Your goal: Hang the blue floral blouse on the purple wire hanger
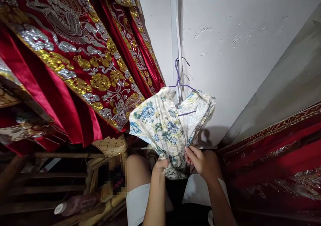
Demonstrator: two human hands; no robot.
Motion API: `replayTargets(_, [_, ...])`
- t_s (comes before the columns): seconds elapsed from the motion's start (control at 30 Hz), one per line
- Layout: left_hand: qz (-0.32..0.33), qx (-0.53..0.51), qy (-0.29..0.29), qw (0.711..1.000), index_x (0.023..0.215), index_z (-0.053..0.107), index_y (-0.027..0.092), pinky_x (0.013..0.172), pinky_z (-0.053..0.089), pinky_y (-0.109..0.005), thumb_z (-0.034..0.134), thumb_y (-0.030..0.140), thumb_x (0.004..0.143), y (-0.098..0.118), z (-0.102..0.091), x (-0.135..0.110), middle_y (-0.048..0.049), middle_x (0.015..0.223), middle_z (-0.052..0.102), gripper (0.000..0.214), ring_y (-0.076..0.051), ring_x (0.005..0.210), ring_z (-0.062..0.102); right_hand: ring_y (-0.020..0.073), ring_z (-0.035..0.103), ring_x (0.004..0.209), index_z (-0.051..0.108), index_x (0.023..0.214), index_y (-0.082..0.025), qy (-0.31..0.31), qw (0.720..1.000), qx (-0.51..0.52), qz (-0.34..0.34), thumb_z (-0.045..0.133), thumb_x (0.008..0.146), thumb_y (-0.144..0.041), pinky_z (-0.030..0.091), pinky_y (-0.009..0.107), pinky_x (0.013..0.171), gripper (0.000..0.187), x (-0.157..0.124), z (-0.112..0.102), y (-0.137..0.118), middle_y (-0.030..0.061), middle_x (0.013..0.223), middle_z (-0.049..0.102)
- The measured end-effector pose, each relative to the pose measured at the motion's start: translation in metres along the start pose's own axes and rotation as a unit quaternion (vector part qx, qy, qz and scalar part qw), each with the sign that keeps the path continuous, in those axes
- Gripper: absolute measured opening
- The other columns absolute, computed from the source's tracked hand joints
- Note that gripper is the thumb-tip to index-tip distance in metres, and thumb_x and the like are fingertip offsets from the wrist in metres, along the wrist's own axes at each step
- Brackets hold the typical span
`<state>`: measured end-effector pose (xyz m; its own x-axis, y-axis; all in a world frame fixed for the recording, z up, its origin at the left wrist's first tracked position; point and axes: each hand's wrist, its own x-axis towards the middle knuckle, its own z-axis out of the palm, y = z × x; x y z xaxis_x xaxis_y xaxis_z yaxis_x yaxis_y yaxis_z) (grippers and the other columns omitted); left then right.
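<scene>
A white short-sleeved blouse with blue and yellow flowers hangs on a purple wire hanger in front of me. Its right front edge is pulled aside, baring the pale lining and a bar of the hanger. Low on the blouse's left side, my left hand is closed on the cloth, its fingertips hidden behind the fabric. With thumb and fingers my right hand pinches the front edge near the lower middle. The bottom of the blouse bunches between my knees.
Red cloth with gold and silver sequins hangs at the left. A bamboo frame and a pinkish bottle lie lower left. Behind stands a white wall with a pale vertical strip. More red trimmed fabric is at the right.
</scene>
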<state>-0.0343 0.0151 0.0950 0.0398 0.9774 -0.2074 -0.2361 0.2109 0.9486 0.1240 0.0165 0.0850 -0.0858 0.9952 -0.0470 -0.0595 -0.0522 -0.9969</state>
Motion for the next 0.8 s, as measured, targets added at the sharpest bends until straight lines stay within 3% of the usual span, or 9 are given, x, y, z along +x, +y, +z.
replayTargets(0.07, [-0.009, -0.066, -0.017, 0.998, 0.115, 0.073, 0.028, 0.094, 0.058, -0.056, 0.087, 0.072, 0.044, 0.001, -0.004, -0.002, -0.0127, 0.111, 0.077, 0.084, -0.045, 0.114, 0.069, 0.0175, 0.050, 0.051, 0.062, 0.067, -0.022, -0.003, 1.000, 0.005, 0.007, 0.066, 0.081, -0.073, 0.040, 0.030, 0.050, 0.053, 0.000, 0.004, -0.005, 0.0012, 0.054, 0.057])
replayTargets(0.23, [-0.039, -0.169, -0.002, 0.985, 0.114, 0.071, 0.022, 0.097, 0.056, -0.047, 0.092, 0.041, 0.054, 0.004, -0.003, 0.002, -0.0098, 0.103, 0.079, 0.066, -0.035, 0.109, 0.072, 0.0151, 0.046, 0.048, 0.055, 0.060, -0.022, 0.034, 0.999, -0.022, 0.002, 0.064, 0.084, -0.059, 0.038, 0.029, 0.049, 0.045, -0.001, 0.010, -0.015, -0.0001, 0.050, 0.053])
replayTargets(0.33, [-0.006, -0.159, 0.079, 0.984, 0.105, 0.069, 0.022, 0.097, 0.054, -0.042, 0.088, 0.033, 0.056, 0.000, -0.008, 0.015, -0.0075, 0.099, 0.077, 0.054, -0.031, 0.106, 0.072, 0.0129, 0.042, 0.047, 0.047, 0.056, -0.023, 0.096, 0.995, -0.011, -0.026, 0.063, 0.084, -0.050, 0.035, 0.028, 0.050, 0.042, 0.000, 0.006, -0.014, -0.0020, 0.048, 0.048])
replayTargets(0.43, [0.080, -0.127, 0.180, 0.972, 0.093, 0.064, 0.022, 0.095, 0.053, -0.037, 0.079, 0.031, 0.062, -0.007, -0.022, 0.027, -0.0056, 0.095, 0.074, 0.036, -0.027, 0.103, 0.071, 0.0125, 0.039, 0.048, 0.047, 0.057, -0.024, 0.147, 0.988, 0.034, -0.041, 0.065, 0.081, -0.048, 0.033, 0.027, 0.050, 0.039, -0.001, -0.001, -0.013, -0.0031, 0.048, 0.045])
replayTargets(0.5, [0.131, -0.101, 0.263, 0.950, 0.091, 0.058, 0.024, 0.092, 0.052, -0.036, 0.072, 0.029, 0.066, -0.011, -0.032, 0.031, -0.0041, 0.094, 0.069, 0.030, -0.024, 0.101, 0.069, 0.0130, 0.039, 0.050, 0.048, 0.058, -0.024, 0.146, 0.988, 0.045, -0.029, 0.064, 0.082, -0.046, 0.032, 0.028, 0.050, 0.036, -0.002, -0.004, -0.012, -0.0026, 0.049, 0.047])
replayTargets(0.57, [0.194, -0.075, 0.357, 0.911, 0.093, 0.053, 0.026, 0.092, 0.051, -0.035, 0.068, 0.026, 0.069, -0.013, -0.035, 0.030, -0.0031, 0.099, 0.065, 0.028, -0.022, 0.102, 0.066, 0.0136, 0.039, 0.050, 0.047, 0.058, -0.024, 0.129, 0.990, 0.053, -0.012, 0.062, 0.083, -0.044, 0.031, 0.028, 0.050, 0.035, -0.004, -0.004, -0.012, -0.0023, 0.050, 0.047])
replayTargets(0.63, [0.259, -0.049, 0.394, 0.880, 0.091, 0.053, 0.026, 0.090, 0.051, -0.033, 0.067, 0.025, 0.073, -0.017, -0.028, 0.026, -0.0021, 0.097, 0.063, 0.022, -0.019, 0.097, 0.064, 0.0139, 0.038, 0.049, 0.046, 0.057, -0.025, 0.102, 0.993, 0.059, 0.004, 0.060, 0.083, -0.044, 0.031, 0.029, 0.049, 0.035, -0.005, 0.001, -0.011, -0.0023, 0.050, 0.046])
replayTargets(0.7, [0.277, -0.023, 0.325, 0.904, 0.085, 0.057, 0.023, 0.082, 0.052, -0.030, 0.069, 0.026, 0.075, -0.022, -0.012, 0.021, -0.0018, 0.089, 0.063, 0.016, -0.017, 0.086, 0.064, 0.0142, 0.038, 0.048, 0.045, 0.057, -0.025, 0.072, 0.995, 0.062, 0.024, 0.059, 0.082, -0.044, 0.032, 0.029, 0.048, 0.035, -0.006, 0.008, -0.009, -0.0022, 0.049, 0.047])
replayTargets(0.8, [0.193, -0.012, 0.116, 0.974, 0.086, 0.062, 0.020, 0.070, 0.051, -0.027, 0.072, 0.027, 0.073, -0.033, 0.019, 0.014, -0.0016, 0.080, 0.065, 0.018, -0.016, 0.074, 0.063, 0.0138, 0.040, 0.045, 0.046, 0.058, -0.025, 0.049, 0.996, 0.061, 0.039, 0.059, 0.080, -0.047, 0.033, 0.028, 0.047, 0.033, -0.005, 0.016, -0.008, -0.0027, 0.047, 0.047])
